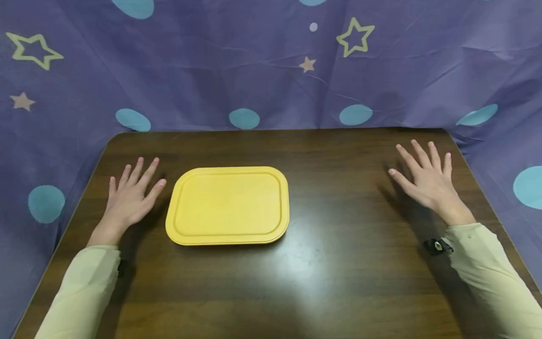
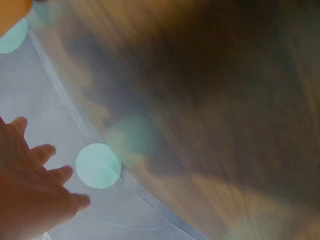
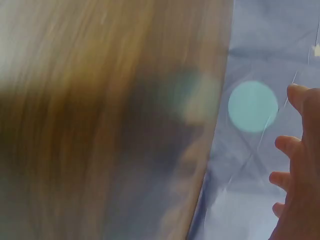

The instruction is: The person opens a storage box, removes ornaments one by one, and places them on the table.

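Note:
A yellow rectangular lid [image 1: 228,205] with rounded corners and a grooved rim lies left of the table's middle. It seems to top something low, whose sides are hidden. My left hand [image 1: 132,197] is spread just left of it, palm down and apart from it, with its fingers straight. Far to the right, my right hand [image 1: 429,181] is also spread and holds nothing. In the left wrist view the left hand [image 2: 35,180] shows along the left side. The right wrist view has the right hand [image 3: 302,165] at its right edge, its shadow on the wood.
The dark brown wooden table [image 1: 338,263] reflects a bright patch of light near its middle. Behind and beside it hangs a purple cloth [image 1: 262,61] with stars and blue dots. A small black device [image 1: 438,246] sits at the right wrist.

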The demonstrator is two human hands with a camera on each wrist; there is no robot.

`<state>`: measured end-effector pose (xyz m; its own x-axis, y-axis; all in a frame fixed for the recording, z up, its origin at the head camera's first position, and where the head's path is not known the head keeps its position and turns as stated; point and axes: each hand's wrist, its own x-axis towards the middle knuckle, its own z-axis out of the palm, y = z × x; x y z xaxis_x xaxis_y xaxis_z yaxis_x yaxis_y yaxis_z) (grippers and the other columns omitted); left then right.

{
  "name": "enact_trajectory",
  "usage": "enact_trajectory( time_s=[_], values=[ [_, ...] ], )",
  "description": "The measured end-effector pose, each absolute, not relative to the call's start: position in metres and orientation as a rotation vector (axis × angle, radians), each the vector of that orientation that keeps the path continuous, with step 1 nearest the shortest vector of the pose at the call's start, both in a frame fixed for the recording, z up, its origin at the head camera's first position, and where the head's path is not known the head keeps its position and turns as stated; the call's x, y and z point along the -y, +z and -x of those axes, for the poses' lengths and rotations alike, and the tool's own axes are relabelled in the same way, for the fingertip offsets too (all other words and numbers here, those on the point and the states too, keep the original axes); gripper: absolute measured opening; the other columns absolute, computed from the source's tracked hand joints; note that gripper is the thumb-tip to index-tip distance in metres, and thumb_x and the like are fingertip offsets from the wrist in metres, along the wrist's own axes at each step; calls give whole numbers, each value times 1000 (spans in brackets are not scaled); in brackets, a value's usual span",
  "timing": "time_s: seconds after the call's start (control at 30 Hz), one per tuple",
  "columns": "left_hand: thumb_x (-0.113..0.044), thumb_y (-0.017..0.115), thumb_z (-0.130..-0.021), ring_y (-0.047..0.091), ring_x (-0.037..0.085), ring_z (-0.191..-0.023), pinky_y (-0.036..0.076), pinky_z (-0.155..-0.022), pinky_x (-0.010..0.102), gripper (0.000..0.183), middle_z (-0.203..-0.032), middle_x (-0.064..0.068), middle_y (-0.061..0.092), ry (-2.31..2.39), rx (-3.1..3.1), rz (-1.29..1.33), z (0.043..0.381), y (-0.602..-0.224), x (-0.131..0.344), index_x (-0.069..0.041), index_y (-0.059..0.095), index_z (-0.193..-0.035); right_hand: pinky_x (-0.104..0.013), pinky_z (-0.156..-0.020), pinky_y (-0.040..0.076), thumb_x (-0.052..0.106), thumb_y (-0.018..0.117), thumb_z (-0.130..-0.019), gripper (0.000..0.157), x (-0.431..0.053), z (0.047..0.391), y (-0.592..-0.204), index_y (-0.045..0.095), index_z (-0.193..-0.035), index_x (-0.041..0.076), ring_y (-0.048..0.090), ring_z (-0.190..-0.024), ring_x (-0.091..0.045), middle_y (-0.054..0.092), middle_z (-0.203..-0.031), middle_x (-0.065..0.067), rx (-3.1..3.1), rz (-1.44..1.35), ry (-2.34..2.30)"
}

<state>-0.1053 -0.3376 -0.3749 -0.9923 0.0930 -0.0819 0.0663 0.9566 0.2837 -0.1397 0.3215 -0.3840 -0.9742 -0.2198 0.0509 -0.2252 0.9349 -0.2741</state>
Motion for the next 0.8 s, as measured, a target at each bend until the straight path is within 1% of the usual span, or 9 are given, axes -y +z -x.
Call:
enact_trajectory(
  time_s=[0.07,0.23,0.37,0.47,0.53,0.63,0.67,0.73,0.8],
  values=[
    [-53,25,-102,-5,48,-140,-11,-101,69,65,-159,16,-7,497,-2984,-160,106,-373,335,-26,2,-157,-63,-102,-18,52,41,-99,68,-313,139,-385,21,-156,20,-14,-142,-36,11,-159,-18,3047,-392,469],
    [-40,28,-106,-2,52,-138,-7,-99,73,58,-157,24,2,732,-2869,-298,105,-369,329,-19,9,-157,-64,-105,-11,49,47,-98,66,-284,137,-391,28,-154,20,-5,-143,-36,22,-156,-17,3012,-524,512],
    [-33,31,-107,-1,50,-139,-5,-102,70,54,-157,25,7,887,-2762,-356,100,-368,327,-18,15,-156,-63,-106,-8,47,49,-98,64,-261,135,-395,31,-152,18,-1,-144,-36,24,-155,-16,2989,-627,548],
    [-31,36,-106,6,46,-140,4,-106,66,54,-157,24,12,939,-2728,-355,95,-368,328,-18,19,-156,-63,-107,-3,47,52,-97,65,-245,135,-398,34,-151,17,1,-144,-35,25,-156,-15,2971,-703,573],
    [-31,41,-105,13,46,-140,13,-105,65,56,-156,22,17,953,-2713,-349,91,-368,328,-18,21,-156,-63,-107,-1,47,53,-96,66,-235,134,-399,34,-151,17,2,-144,-33,25,-156,-14,2965,-753,585],
    [-32,47,-103,21,44,-138,22,-102,65,58,-155,20,23,981,-2693,-328,86,-368,330,-20,24,-155,-64,-107,2,47,54,-96,67,-221,133,-402,33,-152,19,3,-144,-33,25,-156,-13,2964,-832,591],
    [-32,49,-103,24,44,-137,25,-102,63,59,-155,19,26,992,-2692,-331,84,-368,330,-20,25,-155,-64,-107,3,48,54,-96,67,-216,133,-403,33,-152,19,4,-144,-33,26,-156,-13,2960,-855,592],
    [-27,50,-102,32,42,-133,33,-104,48,57,-151,20,33,1065,-2674,-371,82,-370,331,-16,28,-154,-64,-107,4,48,55,-95,67,-207,132,-404,33,-152,19,6,-144,-34,27,-155,-13,2952,-900,609],
    [-21,52,-102,40,28,-131,39,-100,31,55,-146,22,39,1154,-2650,-413,79,-372,331,-12,31,-152,-64,-107,6,47,55,-95,67,-198,131,-405,34,-151,19,8,-143,-35,28,-155,-12,2939,-946,639]
  ],
)
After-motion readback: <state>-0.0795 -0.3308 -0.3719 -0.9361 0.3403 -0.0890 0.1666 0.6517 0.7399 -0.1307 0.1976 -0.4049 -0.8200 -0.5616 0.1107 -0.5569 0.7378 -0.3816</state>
